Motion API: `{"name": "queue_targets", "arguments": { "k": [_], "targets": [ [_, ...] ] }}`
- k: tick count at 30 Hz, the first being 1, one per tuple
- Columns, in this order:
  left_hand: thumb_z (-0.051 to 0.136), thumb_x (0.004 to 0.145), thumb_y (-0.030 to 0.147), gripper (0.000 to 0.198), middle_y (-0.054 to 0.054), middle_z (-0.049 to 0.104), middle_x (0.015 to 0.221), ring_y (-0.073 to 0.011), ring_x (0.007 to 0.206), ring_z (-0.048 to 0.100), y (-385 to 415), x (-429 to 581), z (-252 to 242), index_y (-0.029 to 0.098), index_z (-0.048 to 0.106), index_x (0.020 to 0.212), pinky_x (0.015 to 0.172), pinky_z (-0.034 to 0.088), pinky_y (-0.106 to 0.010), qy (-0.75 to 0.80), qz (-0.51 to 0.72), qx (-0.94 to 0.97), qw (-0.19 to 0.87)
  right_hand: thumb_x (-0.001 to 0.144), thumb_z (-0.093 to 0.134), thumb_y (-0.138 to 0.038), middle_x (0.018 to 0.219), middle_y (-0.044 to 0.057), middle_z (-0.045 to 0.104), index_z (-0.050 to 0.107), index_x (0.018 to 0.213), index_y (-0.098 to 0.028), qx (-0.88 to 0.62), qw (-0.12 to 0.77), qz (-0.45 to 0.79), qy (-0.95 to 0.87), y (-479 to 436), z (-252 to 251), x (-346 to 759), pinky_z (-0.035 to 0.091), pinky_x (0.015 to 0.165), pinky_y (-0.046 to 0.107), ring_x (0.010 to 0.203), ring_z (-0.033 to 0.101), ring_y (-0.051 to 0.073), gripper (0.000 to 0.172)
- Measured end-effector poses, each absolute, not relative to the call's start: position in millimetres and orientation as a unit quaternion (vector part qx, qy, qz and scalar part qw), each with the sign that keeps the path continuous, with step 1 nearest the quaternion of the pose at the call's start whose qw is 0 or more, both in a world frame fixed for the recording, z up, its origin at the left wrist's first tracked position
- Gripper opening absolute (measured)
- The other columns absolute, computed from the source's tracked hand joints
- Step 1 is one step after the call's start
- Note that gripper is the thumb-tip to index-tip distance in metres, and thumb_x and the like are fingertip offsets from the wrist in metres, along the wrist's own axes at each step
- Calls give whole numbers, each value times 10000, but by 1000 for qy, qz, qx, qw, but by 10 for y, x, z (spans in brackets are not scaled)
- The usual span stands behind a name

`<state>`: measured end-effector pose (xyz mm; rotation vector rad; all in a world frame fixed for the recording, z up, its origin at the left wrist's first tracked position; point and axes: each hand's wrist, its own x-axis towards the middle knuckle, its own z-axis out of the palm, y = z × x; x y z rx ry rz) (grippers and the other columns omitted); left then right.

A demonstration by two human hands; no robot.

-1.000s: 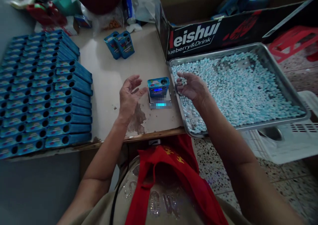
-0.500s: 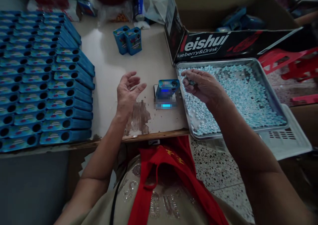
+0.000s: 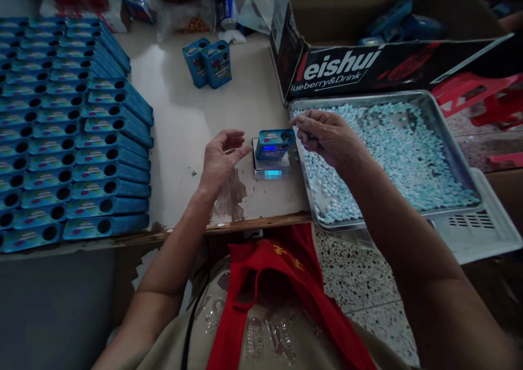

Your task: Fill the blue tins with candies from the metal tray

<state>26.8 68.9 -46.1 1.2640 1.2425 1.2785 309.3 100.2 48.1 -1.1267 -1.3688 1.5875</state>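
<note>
A blue candy box [image 3: 275, 142] with a dark round hole in its top sits on a small scale [image 3: 257, 165] with a lit, blurred display. My left hand [image 3: 224, 156] is just left of the box, thumb and curved fingers apart, holding nothing. Over the left rim of a metal tray [image 3: 314, 209], my right hand [image 3: 322, 135] has its fingers pinched together, tips close to the box's hole. Whatever those fingers hold is hidden or too small to name. Pale blue and white candies [image 3: 392, 157] cover most of the tray.
Many similar blue boxes [image 3: 110, 155] are stacked in rows on the left. Two more boxes [image 3: 216, 65] stand at the table's back. A black carton [image 3: 335, 70] with blue items inside borders the tray. Behind are a blue can [image 3: 226, 2] and red stools [image 3: 469, 97] at right.
My left hand has moved right, closer to the box on the scale. My right hand has shifted slightly left towards the hole, its fingers still pinched.
</note>
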Motion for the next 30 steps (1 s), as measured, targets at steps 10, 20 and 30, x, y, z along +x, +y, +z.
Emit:
{"name": "queue_targets", "arguments": {
  "k": [10, 20, 30],
  "targets": [
    [1057, 779, 432, 511, -103, 861, 1209, -272, 1156, 820, 707, 316, -488, 219, 819, 1178, 1072, 697, -432, 503, 504, 512, 480, 936, 921, -285, 825, 25, 644, 787, 962, -249, -513, 253, 340, -746, 1098, 557, 3047, 414, 710, 374, 780, 546, 212, 141],
    [998, 845, 372, 426, -112, 831, 1327, -276, 1180, 806, 672, 278, -434, 228, 811, 1201, 1018, 699, -409, 525, 492, 499, 483, 1010, 901, -253, 852, 39, 692, 785, 1004, -221, -472, 239, 608, -592, 1333, 748, 3153, 405, 589, 282, 660, 489, 133, 120],
    [993, 817, 363, 493, -121, 831, 1293, -301, 1228, 807, 716, 250, -611, 217, 792, 1242, 1091, 690, -460, 523, 512, 473, 490, 1100, 860, -368, 877, 26, 718, 799, 1070, -198, -468, 268, 717, -442, 1354, 587, 3214, 493, 578, 193, 645, 510, 89, 183]
  ]
}}
